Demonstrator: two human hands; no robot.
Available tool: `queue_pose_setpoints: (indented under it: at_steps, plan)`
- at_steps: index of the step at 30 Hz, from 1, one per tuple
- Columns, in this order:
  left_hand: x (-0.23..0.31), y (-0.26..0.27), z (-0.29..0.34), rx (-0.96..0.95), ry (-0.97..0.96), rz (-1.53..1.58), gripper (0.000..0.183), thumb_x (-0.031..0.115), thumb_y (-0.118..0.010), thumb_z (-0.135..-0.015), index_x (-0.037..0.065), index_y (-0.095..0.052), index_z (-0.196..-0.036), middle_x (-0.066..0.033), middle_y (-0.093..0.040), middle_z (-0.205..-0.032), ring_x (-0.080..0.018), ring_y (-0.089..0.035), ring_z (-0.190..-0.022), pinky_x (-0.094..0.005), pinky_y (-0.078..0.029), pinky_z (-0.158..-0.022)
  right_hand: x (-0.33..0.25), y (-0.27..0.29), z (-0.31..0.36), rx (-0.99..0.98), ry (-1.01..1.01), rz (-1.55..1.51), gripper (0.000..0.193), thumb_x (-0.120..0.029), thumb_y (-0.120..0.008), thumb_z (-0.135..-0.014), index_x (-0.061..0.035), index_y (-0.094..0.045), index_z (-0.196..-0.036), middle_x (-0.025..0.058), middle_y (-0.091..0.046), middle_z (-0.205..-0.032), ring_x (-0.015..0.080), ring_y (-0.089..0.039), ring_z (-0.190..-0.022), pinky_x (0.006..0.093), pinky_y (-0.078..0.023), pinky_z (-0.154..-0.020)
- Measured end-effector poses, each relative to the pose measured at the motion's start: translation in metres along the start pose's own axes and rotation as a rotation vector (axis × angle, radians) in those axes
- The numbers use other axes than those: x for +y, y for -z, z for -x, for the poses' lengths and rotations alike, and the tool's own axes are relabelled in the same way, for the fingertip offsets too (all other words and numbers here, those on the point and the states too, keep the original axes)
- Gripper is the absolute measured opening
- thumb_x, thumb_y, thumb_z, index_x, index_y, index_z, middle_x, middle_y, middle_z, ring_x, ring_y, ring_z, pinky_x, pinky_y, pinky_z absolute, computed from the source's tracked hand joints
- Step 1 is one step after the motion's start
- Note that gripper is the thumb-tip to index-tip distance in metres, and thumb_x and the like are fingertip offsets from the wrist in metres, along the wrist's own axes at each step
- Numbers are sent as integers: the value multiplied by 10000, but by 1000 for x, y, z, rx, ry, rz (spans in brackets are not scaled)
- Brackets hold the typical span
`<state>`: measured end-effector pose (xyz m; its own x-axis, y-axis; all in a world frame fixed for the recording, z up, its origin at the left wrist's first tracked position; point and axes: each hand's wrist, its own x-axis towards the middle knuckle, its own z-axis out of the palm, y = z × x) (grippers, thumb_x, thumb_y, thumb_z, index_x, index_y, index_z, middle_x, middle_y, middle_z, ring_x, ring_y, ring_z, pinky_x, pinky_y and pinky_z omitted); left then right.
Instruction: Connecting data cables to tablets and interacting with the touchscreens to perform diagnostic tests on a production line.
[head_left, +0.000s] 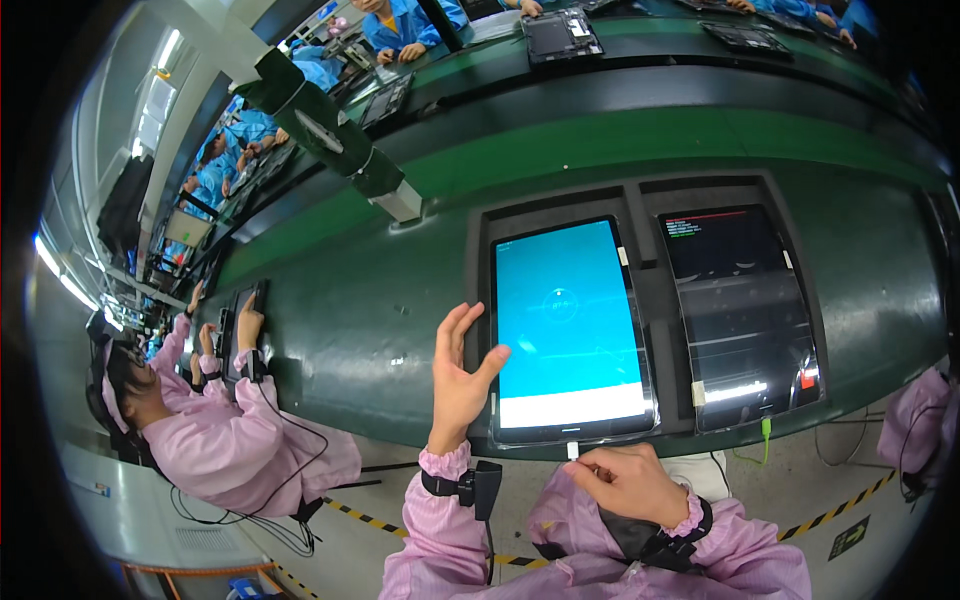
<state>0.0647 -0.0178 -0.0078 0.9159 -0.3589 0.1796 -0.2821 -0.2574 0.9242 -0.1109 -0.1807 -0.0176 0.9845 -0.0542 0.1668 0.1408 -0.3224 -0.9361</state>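
Note:
A tablet [565, 320] with a lit, bright blue screen and a white band along its bottom lies in a dark foam tray [643, 230]. My left hand [462, 385] is open at its left side, fingers spread, the thumb over the screen's edge. Below the tablet's near edge, my right hand [630, 485] is closed, thumb and forefinger pinched at a white cable plug [573, 450], which meets that edge. To the right, a second tablet [745, 320] has a dark screen with small lines of text at the top. A green cable plug [767, 427] sits at its near edge.
The tray rests on a green bench [350, 340]. A green-wrapped post [325, 125] rises beyond it. At left, a co-worker in pink [235, 440] handles a dark device. Across the far conveyor line [660, 90], people in blue work among open device housings [562, 38].

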Motion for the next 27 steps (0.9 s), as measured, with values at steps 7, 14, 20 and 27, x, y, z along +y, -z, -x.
queue_pose_setpoints:
  at_steps: [7, 14, 20, 27]
  plan:
    - [4, 4, 26, 8, 129, 373, 743, 121, -691, -766, 9, -264, -1364, -197, -345, -1383, -251, -284, -1321, -349, -177, -1096, -3, -4, 2, 4, -152, -87, 213, -195, -655, -830, 12, -656, -784, 91, -601, -546, 159, -609, -471, 249, -458, -456]
    - [8, 14, 45, -77, 45, 220, 935, 81, -759, -627, 25, -216, -1387, -198, -283, -1413, -269, -207, -1356, -358, -92, -1118, -9, -7, 2, -124, -435, -445, 224, -148, -603, -888, 61, -634, -814, 58, -658, -680, 66, -590, -535, 203, -481, -471]
    - [0, 19, 49, -225, -71, 151, 1164, 170, -879, -513, 17, -156, -1413, -182, -218, -1455, -268, -164, -1377, -356, -99, -1124, -6, -11, 4, -95, -443, -416, 276, -223, -580, -899, 40, -634, -838, 82, -656, -660, 105, -621, -542, 231, -470, -478]
    - [5, 12, 62, -141, -27, -16, 1214, 175, -908, -457, -4, -174, -1408, -175, -224, -1454, -279, -206, -1363, -357, -156, -1117, -14, -9, 6, -134, -494, -526, 236, -153, -547, -909, 39, -628, -797, 50, -656, -695, 65, -587, -528, 215, -478, -470]
